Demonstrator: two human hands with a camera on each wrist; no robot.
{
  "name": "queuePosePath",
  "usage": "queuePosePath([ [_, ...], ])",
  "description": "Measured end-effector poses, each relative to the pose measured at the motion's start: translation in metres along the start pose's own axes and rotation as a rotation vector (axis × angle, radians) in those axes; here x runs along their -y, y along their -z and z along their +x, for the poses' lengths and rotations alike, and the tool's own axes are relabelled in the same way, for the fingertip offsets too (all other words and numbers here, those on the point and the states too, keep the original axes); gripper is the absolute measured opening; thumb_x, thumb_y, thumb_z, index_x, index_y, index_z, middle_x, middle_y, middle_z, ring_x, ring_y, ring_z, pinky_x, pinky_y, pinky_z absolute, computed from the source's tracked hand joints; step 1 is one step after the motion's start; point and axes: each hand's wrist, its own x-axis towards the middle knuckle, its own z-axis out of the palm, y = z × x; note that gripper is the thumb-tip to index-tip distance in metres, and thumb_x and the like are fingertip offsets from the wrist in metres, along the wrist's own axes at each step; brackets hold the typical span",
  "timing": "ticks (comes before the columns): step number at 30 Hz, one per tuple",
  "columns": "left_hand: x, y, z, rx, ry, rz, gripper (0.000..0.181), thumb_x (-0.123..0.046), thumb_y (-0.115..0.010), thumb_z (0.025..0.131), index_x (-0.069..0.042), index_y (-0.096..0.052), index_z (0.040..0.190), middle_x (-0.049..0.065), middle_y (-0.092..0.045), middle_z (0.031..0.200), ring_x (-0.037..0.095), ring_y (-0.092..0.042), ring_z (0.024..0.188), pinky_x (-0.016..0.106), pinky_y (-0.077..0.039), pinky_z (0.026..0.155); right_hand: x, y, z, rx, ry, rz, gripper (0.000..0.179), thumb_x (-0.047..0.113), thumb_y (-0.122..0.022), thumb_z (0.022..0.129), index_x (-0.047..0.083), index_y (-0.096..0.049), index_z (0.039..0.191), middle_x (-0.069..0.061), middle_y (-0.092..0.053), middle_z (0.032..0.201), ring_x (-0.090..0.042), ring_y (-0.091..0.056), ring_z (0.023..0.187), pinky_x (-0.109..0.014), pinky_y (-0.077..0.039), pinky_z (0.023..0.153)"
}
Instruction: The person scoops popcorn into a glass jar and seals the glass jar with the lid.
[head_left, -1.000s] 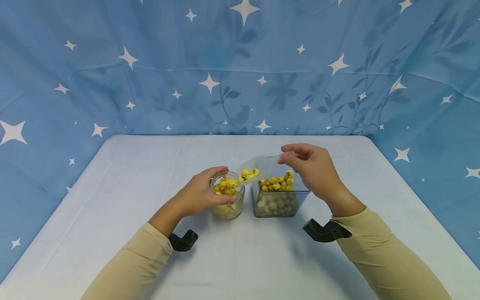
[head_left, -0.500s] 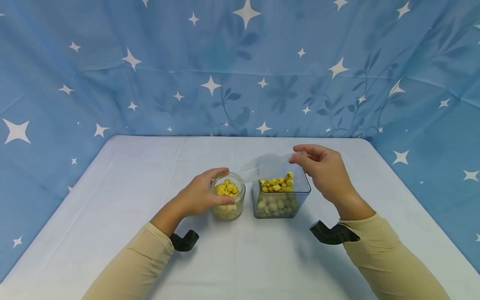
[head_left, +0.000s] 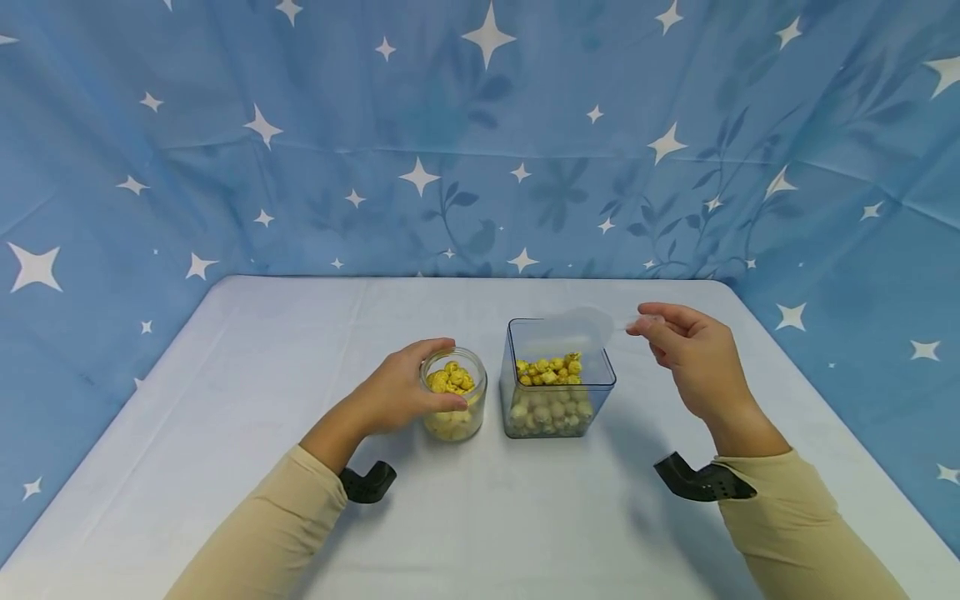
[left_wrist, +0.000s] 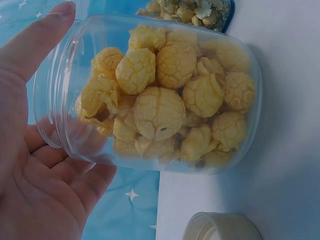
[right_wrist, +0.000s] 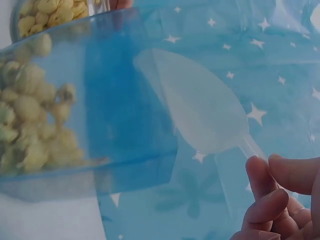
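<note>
My left hand [head_left: 399, 387] grips the rim of a clear jar [left_wrist: 160, 95] standing on the table, thumb on the near side and fingers behind. Yellow popcorn [head_left: 450, 379] partly fills the jar. Right of it, a clear bluish rectangular container [head_left: 534, 337] holds more popcorn [head_left: 551, 372]. With thumb and fingers, my right hand [head_left: 701, 362] pinches the handle of a translucent plastic scoop [right_wrist: 200, 105]. The scoop's bowl hangs over the container's back right rim and looks empty.
White cloth covers the table [head_left: 300, 333]. A blue curtain with white stars [head_left: 420, 125] hangs behind its far edge. In the left wrist view, a round cream-coloured cap-like object [left_wrist: 220, 227] lies beyond the jar; its kind is unclear.
The popcorn on the scoop has dropped into the jar. My right hand has drawn the emptied scoop rightward, away from the jar and over the container. My left hand still holds the jar.
</note>
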Motion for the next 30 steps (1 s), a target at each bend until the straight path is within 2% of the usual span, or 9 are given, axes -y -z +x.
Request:
queuePosePath([
  [4,0.001,-0.001,0.000,-0.002,-0.005,0.004,0.092,-0.043,-0.087,0.078,-0.009,-0.043,0.151,0.004,-0.046,0.151,0.027,-0.033,0.144,0.051,-0.029,0.115,-0.009,0.005,-0.003,-0.007,-0.022,0.046,0.039,0.017,-0.060,0.102,-0.011,-0.055,0.129,0.013,-0.070,0.092,-0.012,-0.050,0.077,-0.019,-0.044,0.064],
  [8,0.001,-0.001,-0.001,-0.003,-0.003,0.009,0.091,-0.044,-0.086,0.078,-0.011,-0.044,0.151,0.004,-0.046,0.151,0.028,-0.034,0.144,0.052,-0.030,0.115,-0.017,0.005,-0.005,0.013,-0.039,0.049,0.032,0.017,-0.061,0.102,-0.006,-0.059,0.124,0.014,-0.070,0.093,-0.010,-0.053,0.082,-0.019,-0.045,0.067],
  [12,0.001,-0.001,0.000,-0.005,-0.002,0.011,0.091,-0.044,-0.086,0.078,-0.011,-0.044,0.151,0.003,-0.046,0.151,0.027,-0.034,0.144,0.051,-0.030,0.115,-0.023,0.003,-0.006,0.033,-0.056,-0.018,0.038,0.023,-0.062,0.102,-0.007,-0.061,0.125,0.017,-0.068,0.096,-0.010,-0.056,0.087,-0.020,-0.048,0.072],
  [18,0.001,-0.001,-0.001,-0.003,-0.007,0.012,0.091,-0.044,-0.086,0.078,-0.010,-0.043,0.151,0.004,-0.046,0.151,0.027,-0.034,0.144,0.051,-0.030,0.115,-0.027,-0.004,-0.002,0.078,-0.072,-0.039,0.045,0.025,-0.066,0.100,-0.010,-0.059,0.127,0.006,-0.059,0.095,-0.017,-0.051,0.088,-0.022,-0.048,0.070],
  [24,0.001,0.000,-0.001,0.000,-0.005,0.011,0.092,-0.045,-0.085,0.078,-0.010,-0.043,0.152,0.003,-0.046,0.152,0.027,-0.033,0.144,0.052,-0.030,0.114,-0.030,-0.009,0.002,0.140,-0.079,-0.013,0.042,0.019,-0.065,0.100,-0.010,-0.058,0.129,0.000,-0.053,0.092,-0.014,-0.047,0.081,-0.026,-0.043,0.064],
  [26,0.000,0.000,0.000,-0.002,-0.004,0.013,0.091,-0.045,-0.086,0.078,-0.011,-0.043,0.152,0.003,-0.046,0.151,0.027,-0.034,0.144,0.051,-0.030,0.114,-0.029,-0.010,0.002,0.159,-0.084,-0.046,0.045,0.021,-0.064,0.100,-0.008,-0.057,0.133,-0.002,-0.055,0.097,-0.012,-0.050,0.084,-0.027,-0.045,0.068],
  [30,0.001,0.000,0.000,-0.007,-0.002,0.018,0.090,-0.043,-0.086,0.078,-0.011,-0.044,0.151,0.003,-0.046,0.151,0.026,-0.035,0.143,0.051,-0.031,0.114,-0.026,-0.011,0.001,0.191,-0.095,-0.119,0.051,0.027,-0.062,0.102,-0.003,-0.052,0.142,-0.013,-0.059,0.120,-0.008,-0.055,0.098,-0.035,-0.047,0.085],
])
